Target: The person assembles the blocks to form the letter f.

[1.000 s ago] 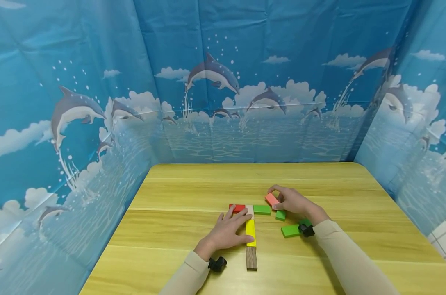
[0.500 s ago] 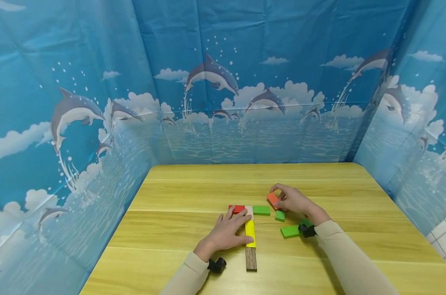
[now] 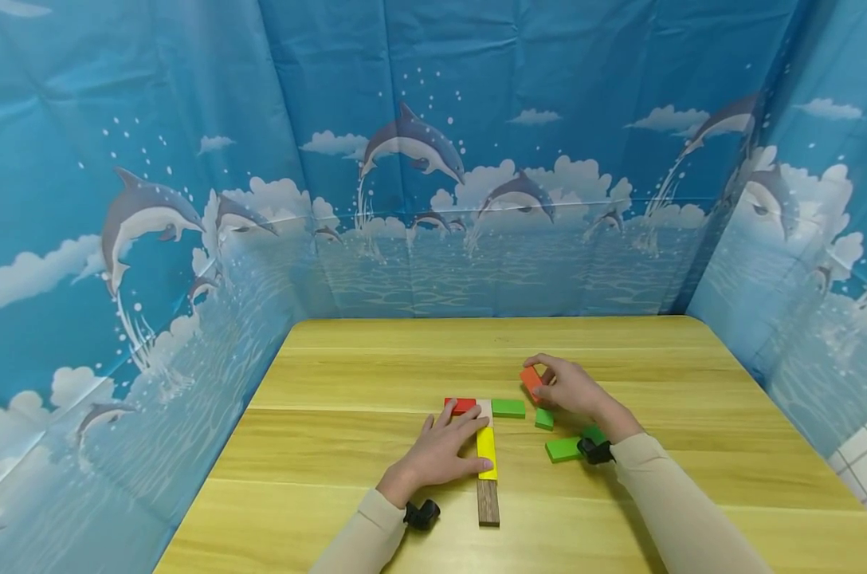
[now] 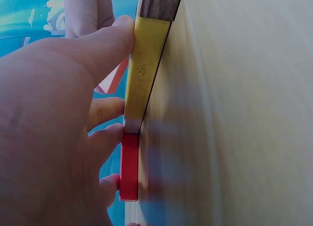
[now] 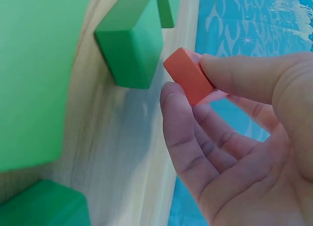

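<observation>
My right hand (image 3: 570,391) pinches an orange-red block (image 5: 188,74) between thumb and fingers, tilted and held off the table. Fingers spread, my left hand (image 3: 437,454) rests on a row of blocks. Its thumb touches the yellow block (image 3: 487,446); other fingertips reach the white block (image 3: 485,408) and the red block (image 3: 460,405), in the left wrist view too. A dark brown block (image 3: 488,502) continues the line at its near end. A green block (image 3: 508,409) lies against the white one's right side, forming a T shape.
A small green block (image 3: 544,419) lies below the right hand. Nearer, a larger green block (image 3: 563,450) sits beside the right wrist, with another green block (image 3: 594,434) partly hidden behind the wrist camera. A dolphin-print curtain (image 3: 491,263) surrounds the wooden table (image 3: 376,367).
The right hand has shifted slightly away toward the table's far side, turning the orange-red block a little as it goes. My left hand and the row of blocks have stayed put.
</observation>
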The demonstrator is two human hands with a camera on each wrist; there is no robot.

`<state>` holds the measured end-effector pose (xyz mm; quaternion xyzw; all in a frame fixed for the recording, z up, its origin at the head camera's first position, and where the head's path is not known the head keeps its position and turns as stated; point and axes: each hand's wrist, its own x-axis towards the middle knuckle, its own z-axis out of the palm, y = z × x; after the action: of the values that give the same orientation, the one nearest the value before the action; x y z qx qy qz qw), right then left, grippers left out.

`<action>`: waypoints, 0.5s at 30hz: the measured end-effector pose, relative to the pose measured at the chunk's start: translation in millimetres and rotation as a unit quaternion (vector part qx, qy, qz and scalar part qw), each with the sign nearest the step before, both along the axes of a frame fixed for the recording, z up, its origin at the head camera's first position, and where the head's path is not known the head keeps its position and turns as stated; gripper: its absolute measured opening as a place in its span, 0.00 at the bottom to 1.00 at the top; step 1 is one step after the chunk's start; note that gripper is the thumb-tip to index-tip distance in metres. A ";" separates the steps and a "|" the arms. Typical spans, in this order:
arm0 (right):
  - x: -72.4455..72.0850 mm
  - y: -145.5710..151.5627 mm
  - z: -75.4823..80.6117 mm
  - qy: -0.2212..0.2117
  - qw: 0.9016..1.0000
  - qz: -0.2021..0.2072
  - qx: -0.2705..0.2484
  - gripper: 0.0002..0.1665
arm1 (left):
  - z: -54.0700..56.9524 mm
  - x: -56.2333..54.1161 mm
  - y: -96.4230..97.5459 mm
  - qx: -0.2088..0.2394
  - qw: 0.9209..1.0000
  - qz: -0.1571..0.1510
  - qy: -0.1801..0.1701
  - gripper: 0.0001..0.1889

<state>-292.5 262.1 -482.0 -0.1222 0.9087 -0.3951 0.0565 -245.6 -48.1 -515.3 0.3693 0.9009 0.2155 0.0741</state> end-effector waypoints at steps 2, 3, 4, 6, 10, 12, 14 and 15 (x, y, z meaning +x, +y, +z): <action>0.8 -1.1 1.5 0.004 1.000 -0.004 0.002 0.29 | 0.6 0.2 -0.2 -0.004 1.000 0.000 0.001 0.40; 1.1 -1.6 2.4 0.005 1.000 -0.006 0.003 0.29 | 0.4 0.2 -0.3 -0.005 1.000 0.000 0.002 0.40; 1.6 -2.2 3.2 0.007 1.000 -0.008 0.003 0.29 | 0.1 0.3 -0.2 -0.007 1.000 0.001 0.003 0.40; 2.7 -3.6 4.6 0.011 1.000 -0.012 0.006 0.29 | -0.3 0.7 -0.4 -0.007 1.000 0.002 0.003 0.40; 4.4 -7.2 7.0 0.028 0.999 -0.013 0.019 0.29 | 0.8 1.6 -1.1 -0.008 1.000 0.002 0.001 0.40; 5.0 -9.3 8.4 0.036 0.999 -0.013 0.025 0.29 | 1.5 1.8 -1.5 -0.009 1.000 0.002 0.002 0.40; 5.5 -11.7 10.2 0.036 0.999 -0.017 0.025 0.29 | 1.8 1.9 -1.7 -0.008 1.000 0.000 0.002 0.40; 5.7 -12.8 11.1 0.038 0.999 -0.016 0.025 0.29 | 1.7 1.8 -1.8 -0.008 1.000 0.000 0.003 0.40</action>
<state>-286.8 249.3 -471.0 -0.1209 0.9216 -0.3683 0.0184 -243.8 -49.9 -513.6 0.3693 0.9029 0.2069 0.0748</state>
